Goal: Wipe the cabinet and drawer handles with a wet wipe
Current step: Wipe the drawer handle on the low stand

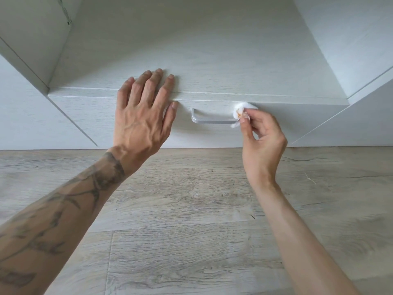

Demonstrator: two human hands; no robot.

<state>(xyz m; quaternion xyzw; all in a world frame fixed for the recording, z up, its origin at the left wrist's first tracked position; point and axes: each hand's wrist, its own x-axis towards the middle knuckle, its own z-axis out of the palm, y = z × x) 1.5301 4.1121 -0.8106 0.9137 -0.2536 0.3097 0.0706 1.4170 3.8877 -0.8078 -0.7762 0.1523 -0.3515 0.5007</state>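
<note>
Above the wood-look floor (191, 231), the right hand (262, 143) pinches a bunched wet wipe (240, 111), stained orange, against the right end of the silver drawer handle (210, 120); this is the wiping step. The left hand (142, 116) lies flat, fingers straight, bracing on the drawer (287, 120) top edge. Next, I judge, the wipe should slide left along the bar with firm contact.
</note>
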